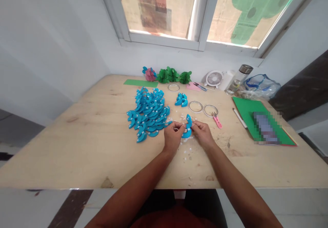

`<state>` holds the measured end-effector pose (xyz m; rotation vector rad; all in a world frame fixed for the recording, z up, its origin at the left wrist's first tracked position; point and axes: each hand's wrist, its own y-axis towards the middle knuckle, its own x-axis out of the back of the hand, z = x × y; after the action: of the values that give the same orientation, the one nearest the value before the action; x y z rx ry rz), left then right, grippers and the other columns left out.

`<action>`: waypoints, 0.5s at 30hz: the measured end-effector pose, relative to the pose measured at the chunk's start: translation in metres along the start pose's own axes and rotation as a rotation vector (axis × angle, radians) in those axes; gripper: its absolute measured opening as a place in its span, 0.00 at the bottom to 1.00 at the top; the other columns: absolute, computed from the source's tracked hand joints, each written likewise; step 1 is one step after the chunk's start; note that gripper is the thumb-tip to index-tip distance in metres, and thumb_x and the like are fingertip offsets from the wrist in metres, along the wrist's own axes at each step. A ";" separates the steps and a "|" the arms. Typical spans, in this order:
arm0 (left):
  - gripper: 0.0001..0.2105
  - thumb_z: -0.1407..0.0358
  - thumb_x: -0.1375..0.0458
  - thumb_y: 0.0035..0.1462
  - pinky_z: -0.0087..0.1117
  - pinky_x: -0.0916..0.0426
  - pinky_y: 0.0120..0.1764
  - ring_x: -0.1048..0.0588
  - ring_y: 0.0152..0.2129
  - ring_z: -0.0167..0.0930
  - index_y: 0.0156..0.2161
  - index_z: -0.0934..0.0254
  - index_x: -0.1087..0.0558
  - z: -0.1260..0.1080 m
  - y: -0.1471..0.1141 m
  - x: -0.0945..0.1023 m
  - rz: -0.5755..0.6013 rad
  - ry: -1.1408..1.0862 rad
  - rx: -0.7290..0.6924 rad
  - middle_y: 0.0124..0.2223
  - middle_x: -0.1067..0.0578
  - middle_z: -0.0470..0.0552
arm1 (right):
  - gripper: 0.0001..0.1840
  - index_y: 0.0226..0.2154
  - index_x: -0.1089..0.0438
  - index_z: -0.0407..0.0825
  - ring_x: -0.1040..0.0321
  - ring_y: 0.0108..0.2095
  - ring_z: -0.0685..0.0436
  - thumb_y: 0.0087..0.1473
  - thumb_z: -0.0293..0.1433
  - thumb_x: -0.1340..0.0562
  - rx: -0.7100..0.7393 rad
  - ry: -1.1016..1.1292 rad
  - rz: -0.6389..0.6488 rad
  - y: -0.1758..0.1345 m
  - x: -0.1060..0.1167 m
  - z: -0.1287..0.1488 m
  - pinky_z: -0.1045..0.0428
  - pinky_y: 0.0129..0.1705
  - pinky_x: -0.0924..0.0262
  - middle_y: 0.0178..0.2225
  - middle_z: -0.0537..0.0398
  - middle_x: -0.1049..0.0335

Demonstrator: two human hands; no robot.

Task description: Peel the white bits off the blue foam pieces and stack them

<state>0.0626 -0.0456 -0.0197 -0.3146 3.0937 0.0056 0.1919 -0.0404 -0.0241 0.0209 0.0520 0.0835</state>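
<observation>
Between my two hands is a curved blue paper piece (189, 121) with small white tabs on it. My left hand (174, 134) pinches its left side, and my right hand (202, 131) pinches it from the right. A large heap of similar blue paper pieces (150, 110) lies to the left of my hands, many bearing white squares. Beyond my hands sits a smaller blue cluster (181, 99). Tiny white scraps (186, 151) are scattered on the wood around and below my hands.
Rolls of tape (195, 107) and pink-handled snips (217, 120) lie right of centre. Along the back stand green paper shapes (172, 75), a small fan (214, 79) and a bottle (239, 79). At right, a pixelated phone-like object (265, 127) rests on green sheets (246, 110).
</observation>
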 end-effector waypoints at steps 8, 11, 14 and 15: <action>0.06 0.66 0.40 0.43 0.25 0.36 0.24 0.29 0.18 0.26 0.21 0.66 0.30 -0.006 -0.002 0.001 -0.003 0.038 -0.033 0.19 0.27 0.45 | 0.16 0.28 0.26 0.47 0.39 0.24 0.47 0.47 0.43 0.38 -0.014 0.003 0.005 0.000 0.000 -0.002 0.53 0.28 0.44 0.21 0.56 0.33; 0.06 0.66 0.41 0.43 0.25 0.36 0.24 0.30 0.18 0.26 0.21 0.66 0.30 -0.006 -0.002 0.001 -0.012 0.051 -0.052 0.19 0.27 0.45 | 0.16 0.26 0.27 0.47 0.40 0.24 0.48 0.47 0.43 0.39 -0.007 -0.003 -0.005 0.000 0.000 -0.004 0.53 0.28 0.44 0.20 0.57 0.35; 0.06 0.66 0.41 0.44 0.25 0.36 0.24 0.30 0.18 0.26 0.21 0.65 0.30 -0.006 -0.002 0.001 -0.013 0.079 -0.072 0.19 0.27 0.45 | 0.18 0.22 0.29 0.46 0.41 0.23 0.49 0.48 0.44 0.40 0.004 -0.014 -0.023 0.000 0.000 -0.005 0.54 0.28 0.45 0.19 0.57 0.37; 0.06 0.66 0.41 0.44 0.25 0.37 0.24 0.31 0.18 0.26 0.21 0.65 0.30 -0.005 -0.002 0.001 -0.013 0.087 -0.079 0.19 0.27 0.45 | 0.19 0.21 0.30 0.46 0.42 0.22 0.49 0.48 0.45 0.40 0.005 -0.011 -0.030 0.000 0.000 -0.005 0.54 0.27 0.45 0.19 0.57 0.37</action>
<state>0.0616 -0.0482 -0.0145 -0.3461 3.1833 0.1166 0.1919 -0.0401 -0.0295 0.0260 0.0415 0.0535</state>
